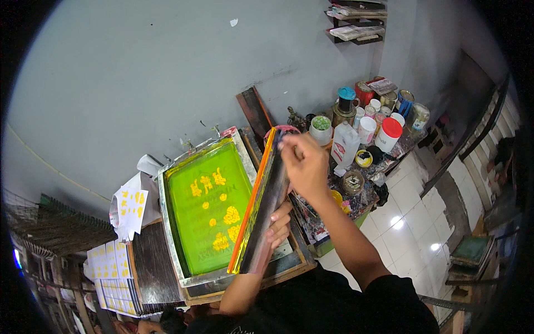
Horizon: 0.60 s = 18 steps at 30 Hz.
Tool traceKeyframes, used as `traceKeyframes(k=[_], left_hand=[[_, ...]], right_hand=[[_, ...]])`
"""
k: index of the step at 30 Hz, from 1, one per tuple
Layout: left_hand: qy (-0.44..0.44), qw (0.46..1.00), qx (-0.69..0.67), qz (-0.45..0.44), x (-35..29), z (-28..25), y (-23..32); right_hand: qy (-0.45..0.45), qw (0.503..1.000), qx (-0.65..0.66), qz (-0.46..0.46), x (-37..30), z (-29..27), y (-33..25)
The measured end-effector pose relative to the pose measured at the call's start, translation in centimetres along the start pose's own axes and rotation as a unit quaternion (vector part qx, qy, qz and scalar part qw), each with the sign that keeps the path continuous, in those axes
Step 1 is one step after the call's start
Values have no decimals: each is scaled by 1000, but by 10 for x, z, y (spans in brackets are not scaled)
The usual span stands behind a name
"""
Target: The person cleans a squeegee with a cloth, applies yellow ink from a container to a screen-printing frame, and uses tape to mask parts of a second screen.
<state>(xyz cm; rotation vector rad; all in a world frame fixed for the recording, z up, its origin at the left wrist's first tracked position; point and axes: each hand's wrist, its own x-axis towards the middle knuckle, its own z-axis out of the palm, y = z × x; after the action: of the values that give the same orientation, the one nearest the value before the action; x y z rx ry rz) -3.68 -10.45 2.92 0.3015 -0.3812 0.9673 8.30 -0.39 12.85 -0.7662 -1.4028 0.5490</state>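
My left hand (278, 225) is wrapped round the dark wooden body of a long squeegee (258, 214), its fingers showing on the right side. The squeegee is tilted over the right side of a screen-printing frame (161, 192), its orange blade edge smeared with yellow ink. My right hand (307, 167) is pinched at the squeegee's upper end, slightly blurred; a small dark thing may be at the fingertips, but I cannot make it out. The frame's green mesh (186, 222) bears yellow patterned shapes. Part of the mesh is hidden behind the squeegee.
Sheets with yellow prints (108, 267) lie left of the frame beside a dark board (156, 261). On the right, a cluttered table holds a plastic jug (345, 146), a red-lidded tub (388, 135) and several tins. Another dark squeegee (253, 111) leans against the wall.
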Motion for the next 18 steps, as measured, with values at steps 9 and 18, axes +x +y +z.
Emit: traceKeyframes(k=[9,18], left_hand=[[12,1000,-16,19,1,2,2],[52,998,16,19,-6,-6,6]], right_hand=[[-18,999,-13,-25,-21,2,-11],[-49,998,-23,-24,-36,-1,-18]])
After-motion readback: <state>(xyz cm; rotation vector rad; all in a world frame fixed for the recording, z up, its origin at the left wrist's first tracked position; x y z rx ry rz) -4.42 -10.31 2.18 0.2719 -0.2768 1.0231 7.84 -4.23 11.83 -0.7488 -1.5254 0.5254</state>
